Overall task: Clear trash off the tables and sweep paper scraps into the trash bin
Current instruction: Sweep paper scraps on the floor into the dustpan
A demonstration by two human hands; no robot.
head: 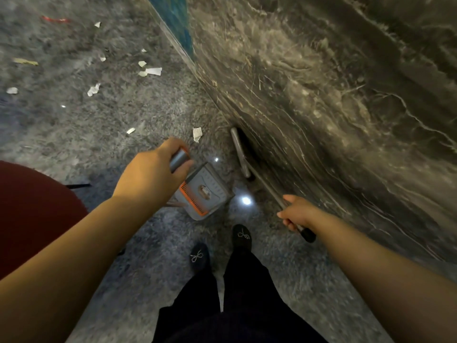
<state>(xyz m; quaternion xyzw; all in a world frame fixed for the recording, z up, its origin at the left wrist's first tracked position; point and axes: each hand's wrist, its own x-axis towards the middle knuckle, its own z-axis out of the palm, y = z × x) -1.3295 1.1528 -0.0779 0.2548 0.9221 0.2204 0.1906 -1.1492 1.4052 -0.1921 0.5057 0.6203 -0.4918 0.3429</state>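
Note:
My left hand (153,169) grips the grey handle top of a grey dustpan (206,194) with an orange comb edge, which stands on the speckled floor just ahead of my feet. My right hand (298,215) holds the thin grey broom handle (265,188). The broom's head (238,149) reaches under the edge of the dark marble table (333,95) on the right. White paper scraps lie scattered on the floor: one (197,134) just beyond the dustpan, a cluster (150,70) farther off, others (93,89) to the left.
A dark red chair seat (32,214) sits close at my left. A red wrapper (55,19) and a yellowish strip (24,61) lie on the far floor. My black shoes (241,235) stand right behind the dustpan.

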